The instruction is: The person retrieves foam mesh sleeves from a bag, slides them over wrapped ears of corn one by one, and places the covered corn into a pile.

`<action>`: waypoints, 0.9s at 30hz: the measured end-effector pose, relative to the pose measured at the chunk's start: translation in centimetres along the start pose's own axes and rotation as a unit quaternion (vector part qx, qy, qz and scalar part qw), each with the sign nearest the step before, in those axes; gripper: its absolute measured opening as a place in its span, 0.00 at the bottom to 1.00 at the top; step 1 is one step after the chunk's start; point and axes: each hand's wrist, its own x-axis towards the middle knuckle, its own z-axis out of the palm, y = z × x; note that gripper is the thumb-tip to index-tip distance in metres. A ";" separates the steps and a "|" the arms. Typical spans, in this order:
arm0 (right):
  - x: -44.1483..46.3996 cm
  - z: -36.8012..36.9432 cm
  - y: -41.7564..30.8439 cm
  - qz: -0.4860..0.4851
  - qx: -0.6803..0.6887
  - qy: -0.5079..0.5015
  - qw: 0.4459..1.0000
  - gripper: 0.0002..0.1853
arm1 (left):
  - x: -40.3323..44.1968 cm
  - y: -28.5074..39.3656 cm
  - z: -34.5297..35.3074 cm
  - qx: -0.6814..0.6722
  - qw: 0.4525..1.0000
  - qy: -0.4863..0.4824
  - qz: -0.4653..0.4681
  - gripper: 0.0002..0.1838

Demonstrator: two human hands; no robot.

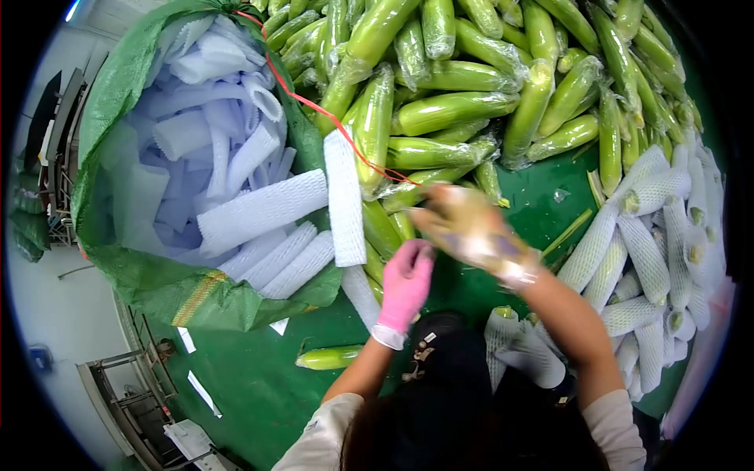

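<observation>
My left hand (407, 282), in a pink glove, has its fingers curled together low in the middle; whatever they may hold is hidden. Just right of it and higher, my right hand (470, 231) wears a stained glove and is smeared by motion. A red string (326, 115) runs from the green sack to beside the right hand's fingertips; whether the fingers grip it is unclear. Close to the left hand lie a white foam net sleeve (345, 200) and long green vegetables (381, 228). Many more film-wrapped vegetables (455, 110) are heaped beyond both hands.
A green woven sack (228, 302) at left is full of white foam net sleeves (259, 208). Sleeved vegetables (648, 259) are piled at right, with others (530, 353) by my legs. One bare vegetable (328, 358) and paper scraps (204, 394) lie on the green floor (259, 377).
</observation>
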 end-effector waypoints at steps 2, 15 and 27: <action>5.6 6.1 -2.3 -0.080 -0.111 0.100 0.985 0.33 | 0.7 -1.9 -1.6 -0.124 0.990 0.003 -0.066 0.11; -4.1 5.7 1.3 -0.021 0.235 0.179 0.955 0.44 | -0.5 2.3 -3.5 -0.138 0.987 -0.032 -0.073 0.11; -1.4 13.9 1.8 0.042 0.579 0.128 0.804 0.07 | 0.1 -2.0 -3.4 -0.211 0.976 0.050 0.005 0.20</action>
